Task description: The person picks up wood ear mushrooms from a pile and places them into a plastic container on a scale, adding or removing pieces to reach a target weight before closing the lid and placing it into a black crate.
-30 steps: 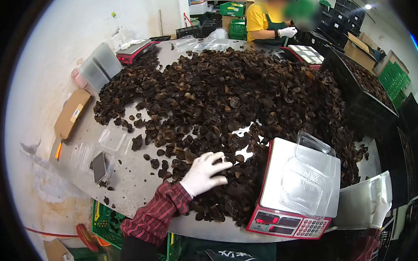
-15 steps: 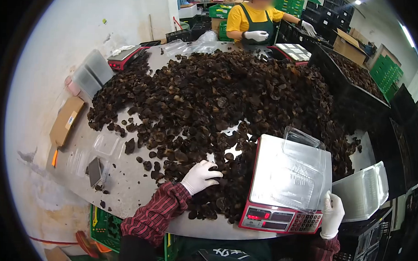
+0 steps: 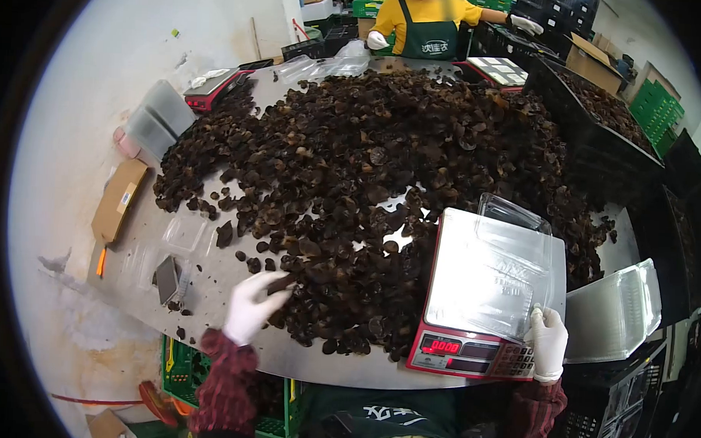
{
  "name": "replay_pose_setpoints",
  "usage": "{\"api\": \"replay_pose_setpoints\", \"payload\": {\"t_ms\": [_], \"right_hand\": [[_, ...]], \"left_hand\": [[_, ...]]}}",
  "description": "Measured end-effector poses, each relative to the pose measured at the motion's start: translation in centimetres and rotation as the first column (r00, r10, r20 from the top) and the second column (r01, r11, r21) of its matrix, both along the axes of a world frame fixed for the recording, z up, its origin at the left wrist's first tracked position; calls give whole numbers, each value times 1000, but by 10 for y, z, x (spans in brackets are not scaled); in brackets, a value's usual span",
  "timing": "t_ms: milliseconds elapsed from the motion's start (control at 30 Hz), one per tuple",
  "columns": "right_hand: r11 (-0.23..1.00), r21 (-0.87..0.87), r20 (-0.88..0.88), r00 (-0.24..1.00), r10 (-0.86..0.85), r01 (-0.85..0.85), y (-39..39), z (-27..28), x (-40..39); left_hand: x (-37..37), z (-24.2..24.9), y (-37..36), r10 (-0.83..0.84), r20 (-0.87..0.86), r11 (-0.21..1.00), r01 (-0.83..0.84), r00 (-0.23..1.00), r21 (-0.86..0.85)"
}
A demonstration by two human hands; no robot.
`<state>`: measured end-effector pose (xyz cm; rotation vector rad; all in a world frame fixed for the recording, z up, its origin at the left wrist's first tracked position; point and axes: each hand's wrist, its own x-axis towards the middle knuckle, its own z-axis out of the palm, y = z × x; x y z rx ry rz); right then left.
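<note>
My left hand (image 3: 253, 304), in a white glove, is at the left front edge of a heap of dark brown dried pieces (image 3: 352, 165), its fingers curved around a dark piece. My right hand (image 3: 547, 342), also gloved, pinches the lower right corner of a clear plastic tray (image 3: 510, 294). The tray rests tilted over the silver plate of a red scale (image 3: 456, 300), whose display shows red digits. Stacked clear trays (image 3: 617, 313) stand just right of my right hand.
Across the metal table (image 3: 284, 359) stands a co-worker (image 3: 427, 28) in a green apron. Another scale (image 3: 212, 91) is at the back left. Black crates (image 3: 600, 158) line the right side. A green crate (image 3: 181, 375) sits below the front edge.
My left hand has moved left, off the heap's front part. The right hand has shifted slightly left and up with the tray corner. The co-worker's body and arms have shifted.
</note>
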<state>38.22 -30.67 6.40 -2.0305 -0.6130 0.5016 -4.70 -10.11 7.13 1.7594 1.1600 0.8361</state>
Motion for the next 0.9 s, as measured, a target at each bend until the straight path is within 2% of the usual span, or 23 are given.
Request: {"api": "replay_pose_setpoints", "payload": {"t_ms": [33,67,133,167,233,300,367,433,533,600,633,667,767,800,833,900], "right_hand": [[1000,14,-27,1000,-16,16,2,0,-1],[998,63,-41,999,-19,22,4,-1,-4],[998,70,-62,998,12,-8,5,-1,-5],[997,77,-75,997,36,-30,7,0,-7],[997,69,-78,996,43,-38,10,3,-10],[997,62,-74,996,42,-37,13,4,-14],[999,25,-68,997,33,-31,14,6,-16],[998,48,-26,999,34,-33,12,8,-18],[998,53,29,1000,12,-13,6,8,-17],[999,40,51,999,-7,5,2,5,-13],[999,38,81,997,-12,9,-2,1,-10],[999,36,109,994,-16,12,-4,-3,-8],[999,53,152,988,-17,10,-5,-6,-7],[999,51,150,989,-16,9,-2,-1,-10],[998,56,79,996,-27,23,1,6,-15],[998,61,6,999,-34,34,4,9,-18]], "left_hand": [[-28,11,-7,49,-206,994,-28,977,106],[-66,-1,-11,115,-271,991,-92,956,96],[-144,-25,-25,142,-509,989,-141,849,42],[-170,-33,-37,137,-770,990,-116,623,82],[-141,-1,-53,58,-976,958,-287,209,-5],[-130,-21,-48,222,-783,974,-93,581,207],[-75,-32,-31,144,-625,960,45,767,276],[-8,-33,-14,29,-591,907,228,806,355],[77,-34,1,4,-647,804,382,763,456],[110,-51,6,-16,-687,744,467,727,477],[119,-66,8,-38,-693,720,500,720,481],[123,-84,6,8,-712,681,518,702,519],[119,-100,1,21,-711,593,564,703,575],[115,-102,1,32,-719,546,590,695,595],[114,-105,3,32,-721,549,591,692,591],[113,-107,7,-53,-575,575,496,816,651]]}}
